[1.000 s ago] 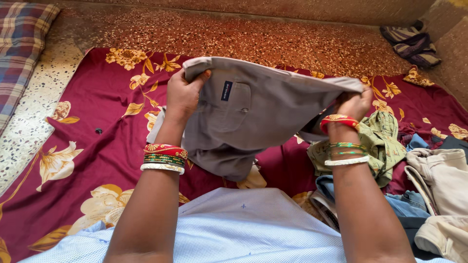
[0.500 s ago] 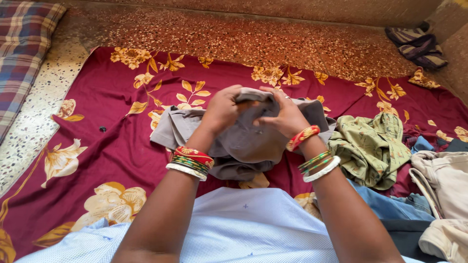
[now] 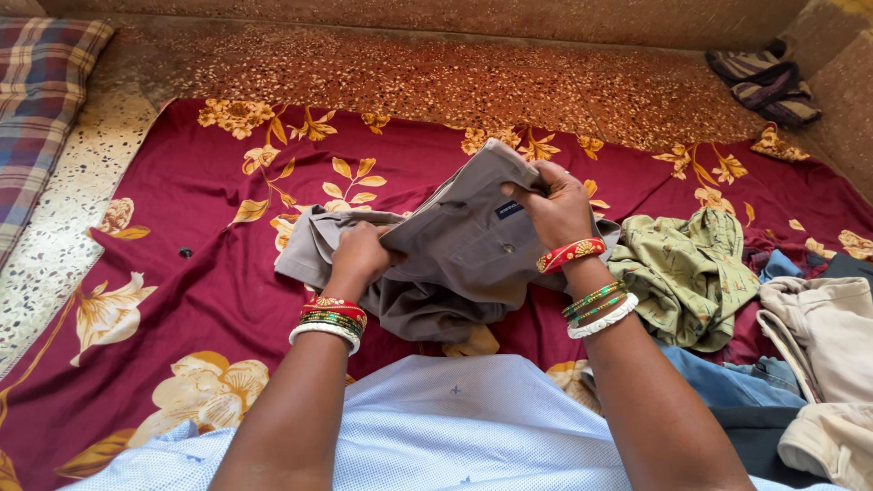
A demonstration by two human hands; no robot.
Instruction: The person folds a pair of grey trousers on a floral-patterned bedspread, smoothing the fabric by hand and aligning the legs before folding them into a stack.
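Note:
A pair of grey trousers [image 3: 455, 245] lies partly bunched on a maroon sheet with gold flowers [image 3: 191, 209]. My right hand [image 3: 550, 205] grips the raised waistband end near a back pocket with a small dark label. My left hand [image 3: 359, 257] pinches the fabric lower down on the left side. Both wrists wear red, green and white bangles. The lower part of the trousers rests crumpled on the sheet beneath my hands.
A green patterned garment [image 3: 687, 268] lies at the right, beside beige clothes [image 3: 823, 327] and blue denim [image 3: 727, 382]. A checked cushion [image 3: 41, 100] sits at the far left. Striped cloth [image 3: 764, 82] lies on the speckled floor [image 3: 436, 73] at the back right.
The trousers were held up spread between both hands, then brought together and lowered. Now my left hand has slid down and left along the fabric while the right lifts the waistband end.

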